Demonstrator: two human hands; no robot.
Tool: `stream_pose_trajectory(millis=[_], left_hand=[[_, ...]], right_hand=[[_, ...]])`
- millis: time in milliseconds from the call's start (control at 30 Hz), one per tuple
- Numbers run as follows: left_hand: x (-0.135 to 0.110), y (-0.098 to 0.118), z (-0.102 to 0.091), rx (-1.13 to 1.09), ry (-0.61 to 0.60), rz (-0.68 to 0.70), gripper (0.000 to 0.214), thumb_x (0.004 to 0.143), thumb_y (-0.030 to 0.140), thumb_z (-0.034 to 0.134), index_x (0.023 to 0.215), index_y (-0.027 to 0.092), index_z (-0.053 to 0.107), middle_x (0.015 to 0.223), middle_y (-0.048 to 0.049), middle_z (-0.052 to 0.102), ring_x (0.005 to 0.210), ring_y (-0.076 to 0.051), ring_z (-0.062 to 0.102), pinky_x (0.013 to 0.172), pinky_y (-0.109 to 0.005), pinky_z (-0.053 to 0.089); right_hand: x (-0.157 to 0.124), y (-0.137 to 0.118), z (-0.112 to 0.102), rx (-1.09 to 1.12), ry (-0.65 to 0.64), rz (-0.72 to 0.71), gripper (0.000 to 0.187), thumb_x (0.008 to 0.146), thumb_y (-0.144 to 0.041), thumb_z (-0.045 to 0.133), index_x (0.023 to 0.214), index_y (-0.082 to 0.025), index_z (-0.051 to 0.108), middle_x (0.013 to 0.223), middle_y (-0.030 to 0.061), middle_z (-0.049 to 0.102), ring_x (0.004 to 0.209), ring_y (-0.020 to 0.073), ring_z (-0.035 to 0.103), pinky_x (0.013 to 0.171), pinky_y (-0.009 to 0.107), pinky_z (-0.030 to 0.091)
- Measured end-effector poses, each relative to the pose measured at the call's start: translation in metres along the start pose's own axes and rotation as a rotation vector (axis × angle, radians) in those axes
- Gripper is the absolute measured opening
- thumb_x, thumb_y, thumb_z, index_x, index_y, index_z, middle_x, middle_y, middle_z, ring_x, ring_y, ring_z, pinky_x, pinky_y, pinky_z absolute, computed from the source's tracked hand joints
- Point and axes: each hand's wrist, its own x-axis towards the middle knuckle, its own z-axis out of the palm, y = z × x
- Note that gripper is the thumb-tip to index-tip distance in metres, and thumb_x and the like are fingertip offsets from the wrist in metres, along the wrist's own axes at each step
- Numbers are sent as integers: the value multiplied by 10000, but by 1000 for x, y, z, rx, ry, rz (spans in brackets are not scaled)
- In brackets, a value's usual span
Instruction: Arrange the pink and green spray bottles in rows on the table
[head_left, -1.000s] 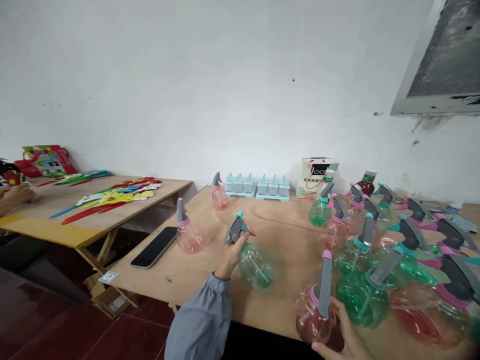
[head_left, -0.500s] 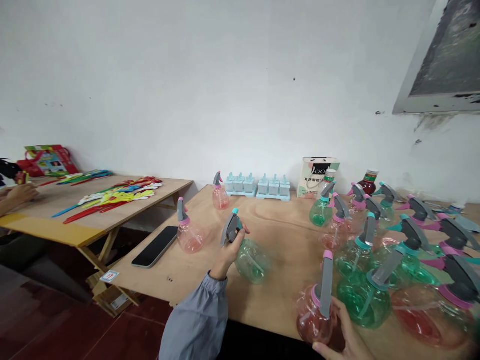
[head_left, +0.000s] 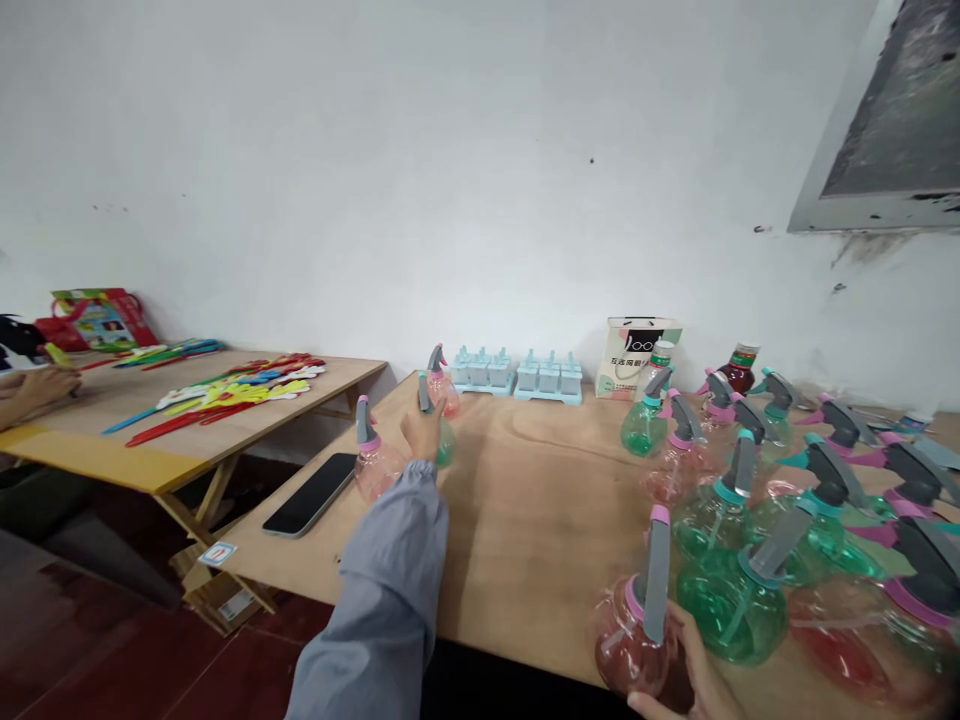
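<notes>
My left hand, in a grey-blue sleeve, reaches far out over the wooden table and grips a green spray bottle by its grey trigger head. That bottle sits between two pink spray bottles, one near the phone and one further back. My right hand at the near edge holds a pink spray bottle with a tall grey trigger.
Several green and pink spray bottles crowd the table's right side. A black phone lies at the left edge. Light-blue moulds, a small carton and a dark bottle line the wall. Another person's hand works at the left table with coloured strips.
My left hand has carried the green spray bottle away from me to the far left, between the two pink bottles. My right hand keeps hold of its pink bottle.
</notes>
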Motion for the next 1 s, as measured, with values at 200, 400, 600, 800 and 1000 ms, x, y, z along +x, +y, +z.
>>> stream_pose_trajectory(millis=[200, 400, 600, 800, 1000], left_hand=[[21, 0, 12, 6, 100, -50, 656, 871, 390, 699, 1427, 141, 456, 1277, -198, 677, 1217, -371, 605, 1083, -529, 352], [13, 20, 2, -144, 275, 96, 869, 825, 444, 763, 1460, 67, 307, 1521, -267, 405, 1444, -374, 355, 1189, -491, 269], [-79, 51, -39, -397, 79, 302, 882, 828, 512, 729, 1521, 201, 280, 1568, -209, 353, 1481, -332, 347, 1235, -523, 255], [-216, 64, -52, -724, -1055, 566, 1165, 659, 505, 880, 1605, 324, 224, 1637, -118, 337, 1467, -377, 403, 1189, -574, 401], [-213, 59, -23, -707, -738, 329, 590, 848, 392, 699, 1412, 305, 551, 1360, -118, 649, 1254, -323, 624, 1065, -540, 528]], right_hand=[[1, -5, -1, -36, 17, 2, 782, 710, -492, 809, 1365, -211, 489, 1302, 163, 657, 1218, 347, 639, 1046, 435, 529], [2, -8, -1, -14, 19, 15, 817, 697, -479, 821, 1388, -208, 479, 1302, 171, 659, 1210, 350, 643, 1045, 439, 528], [4, -6, 5, -1, -3, 13, 742, 752, -497, 766, 1376, -193, 502, 1401, 191, 610, 1282, 351, 607, 1109, 468, 480], [35, -30, 26, -73, -50, -76, 815, 707, -528, 814, 1418, -219, 559, 1427, 154, 610, 1357, 390, 537, 1153, 559, 417], [33, -41, 25, -108, -78, -206, 813, 787, -489, 770, 1508, -251, 481, 1510, 115, 539, 1390, 376, 506, 1135, 531, 457]])
